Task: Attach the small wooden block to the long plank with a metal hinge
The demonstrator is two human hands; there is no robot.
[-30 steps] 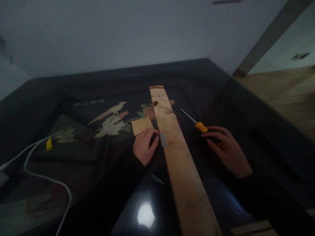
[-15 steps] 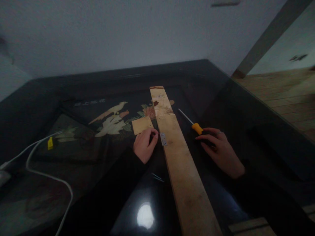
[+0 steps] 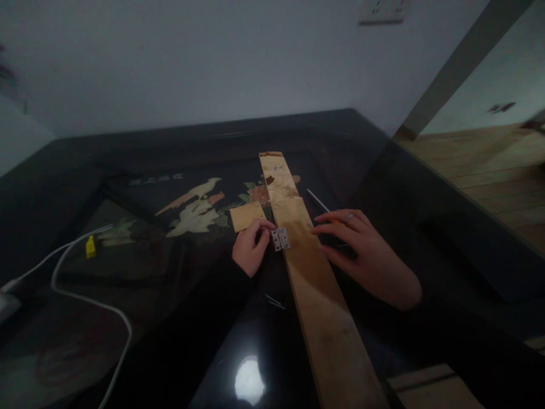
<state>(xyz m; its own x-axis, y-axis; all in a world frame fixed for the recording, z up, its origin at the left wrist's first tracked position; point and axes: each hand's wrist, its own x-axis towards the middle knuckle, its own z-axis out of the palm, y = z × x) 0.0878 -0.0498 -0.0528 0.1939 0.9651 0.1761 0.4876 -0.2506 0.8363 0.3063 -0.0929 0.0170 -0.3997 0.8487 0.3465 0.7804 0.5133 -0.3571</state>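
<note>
A long wooden plank [image 3: 317,284] lies lengthwise on a glossy black table [image 3: 128,318]. A small metal hinge [image 3: 281,238] sits opened at the plank's left edge. My left hand [image 3: 250,251] is curled beside it, fingertips pinching the hinge's left leaf. My right hand [image 3: 361,253] rests to the right of the plank, over the handle of a screwdriver [image 3: 317,200]. Only the thin metal shaft and a sliver of orange show past my fingers, which reach the plank's right edge.
A small square wood piece [image 3: 247,216] lies just beyond my left hand. Thin nails or screws [image 3: 272,301] lie near my left wrist. A white cable [image 3: 91,298] and a yellow clip [image 3: 89,246] are at the left. Wooden floor [image 3: 489,170] lies beyond the table's right edge.
My right hand has slid left with the screwdriver, up to the plank's edge, hiding the orange handle. The hinge now shows two spread leaves under my left fingers.
</note>
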